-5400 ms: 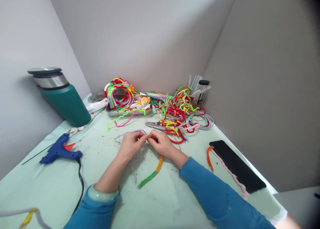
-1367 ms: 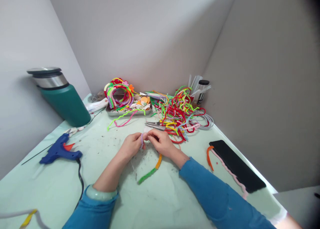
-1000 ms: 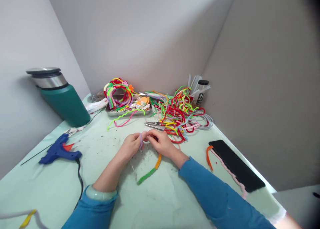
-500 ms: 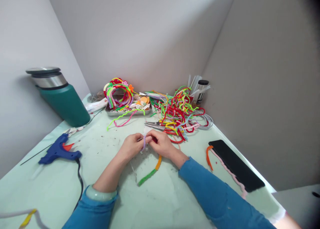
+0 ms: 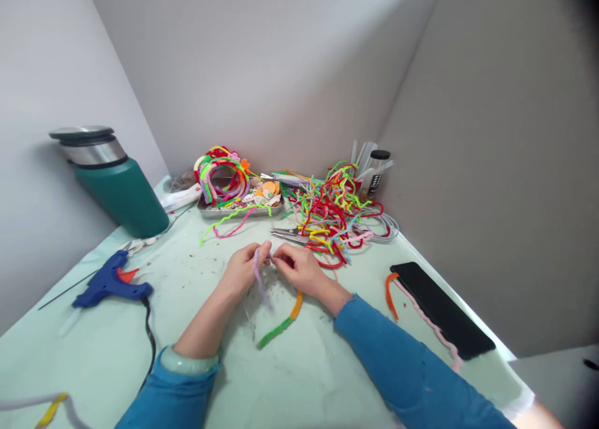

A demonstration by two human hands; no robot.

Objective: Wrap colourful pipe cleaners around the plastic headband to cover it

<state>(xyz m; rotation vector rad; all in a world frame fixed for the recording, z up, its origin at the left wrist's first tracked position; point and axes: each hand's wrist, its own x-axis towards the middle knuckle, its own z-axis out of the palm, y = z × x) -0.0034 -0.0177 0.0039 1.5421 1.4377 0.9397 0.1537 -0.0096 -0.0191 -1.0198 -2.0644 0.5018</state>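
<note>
hanging nearward, lilac fuzzy stem (image 5: 259,277), long axis slanting rightward, left grip (image 5: 241,270) and right grip (image 5: 299,269) clamped on it

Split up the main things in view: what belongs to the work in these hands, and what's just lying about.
Likely part of the work:
purple strand, in the left hand
green-and-orange strip, below the right hand
tangled pile of fuzzy strands
scissors, perhaps

Likely just lying about:
green bottle
black slab, perhaps a phone
</note>
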